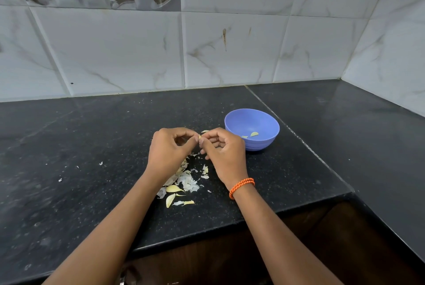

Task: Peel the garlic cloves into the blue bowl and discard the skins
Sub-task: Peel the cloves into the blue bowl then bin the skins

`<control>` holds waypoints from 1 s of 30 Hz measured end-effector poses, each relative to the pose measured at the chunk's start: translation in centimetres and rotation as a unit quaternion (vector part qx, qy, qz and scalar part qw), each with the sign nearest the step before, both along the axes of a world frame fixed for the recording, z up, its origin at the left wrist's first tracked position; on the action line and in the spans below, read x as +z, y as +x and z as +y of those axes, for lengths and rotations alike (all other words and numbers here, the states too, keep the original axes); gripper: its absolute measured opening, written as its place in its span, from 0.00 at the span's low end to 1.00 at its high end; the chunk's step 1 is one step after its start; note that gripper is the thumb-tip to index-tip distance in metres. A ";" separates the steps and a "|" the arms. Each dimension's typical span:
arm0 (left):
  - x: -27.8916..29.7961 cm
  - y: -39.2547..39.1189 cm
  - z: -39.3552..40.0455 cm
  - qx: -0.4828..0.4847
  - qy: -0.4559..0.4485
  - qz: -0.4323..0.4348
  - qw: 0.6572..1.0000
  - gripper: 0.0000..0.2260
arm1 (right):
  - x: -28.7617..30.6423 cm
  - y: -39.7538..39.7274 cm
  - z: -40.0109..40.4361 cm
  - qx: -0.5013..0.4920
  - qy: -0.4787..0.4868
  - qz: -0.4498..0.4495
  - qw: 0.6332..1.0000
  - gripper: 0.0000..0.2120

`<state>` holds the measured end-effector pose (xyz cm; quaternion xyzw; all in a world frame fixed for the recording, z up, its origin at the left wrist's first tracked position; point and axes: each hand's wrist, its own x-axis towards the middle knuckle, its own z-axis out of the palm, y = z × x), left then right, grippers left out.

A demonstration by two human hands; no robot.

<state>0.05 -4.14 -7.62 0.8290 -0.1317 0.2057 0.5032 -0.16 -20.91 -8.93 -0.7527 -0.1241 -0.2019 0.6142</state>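
Two hands meet just left of the blue bowl (pixel 252 129), above the black worktop (pixel 92 146), and between their fingertips they pinch one small garlic clove (pixel 200 137). The left hand (pixel 169 149) has its thumb and forefinger curled onto the left side of the clove; the other fingers are bent loosely. The right hand (pixel 222 150), with an orange wrist band (pixel 241 187), pinches the right side in the same way. So the hands are together, both closed on the same clove, which is held a little above the worktop and is almost hidden by the fingers; I cannot tell how much skin is left on it.

Left of the bowl and nearer to the person, under the wrists, lies a pile of skins (pixel 184 181), with a few cloves (pixel 170 199) beside it that look not yet peeled. Inside the bowl I see two pale peeled pieces (pixel 254 134).

To do this step well, I think one hand should hold the clove firm at its root end while the nail of the other lifts the dry skin and pulls along the length, not across. The pressure should be light, because a small clove can slip or get bruised. It is better to let the skin drop onto the pile, not toward the bowl, so that no flakes fall among the clean cloves.
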 end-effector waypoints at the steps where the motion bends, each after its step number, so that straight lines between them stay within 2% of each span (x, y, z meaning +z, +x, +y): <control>1: 0.0 0.0 0.0 0.001 0.006 -0.004 1.000 0.06 | 0.0 0.0 0.0 0.004 0.006 0.004 1.000 0.01; 11: 0.1 -0.1 -0.3 0.052 0.085 -0.057 0.993 0.05 | 0.0 0.0 0.1 0.014 0.009 0.007 1.000 0.03; 17: 0.0 -0.4 -0.5 0.084 0.100 -0.062 0.989 0.05 | 0.0 -0.1 0.1 0.027 0.013 -0.006 1.000 0.03; 21: -0.2 -0.2 -0.5 0.081 0.080 -0.054 0.992 0.04 | 0.0 0.1 0.1 0.026 0.013 -0.004 1.000 0.04; 30: 0.2 -0.2 -0.8 -0.027 -0.064 0.028 0.997 0.02 | -0.1 0.4 -0.3 -0.004 0.056 0.003 0.998 0.09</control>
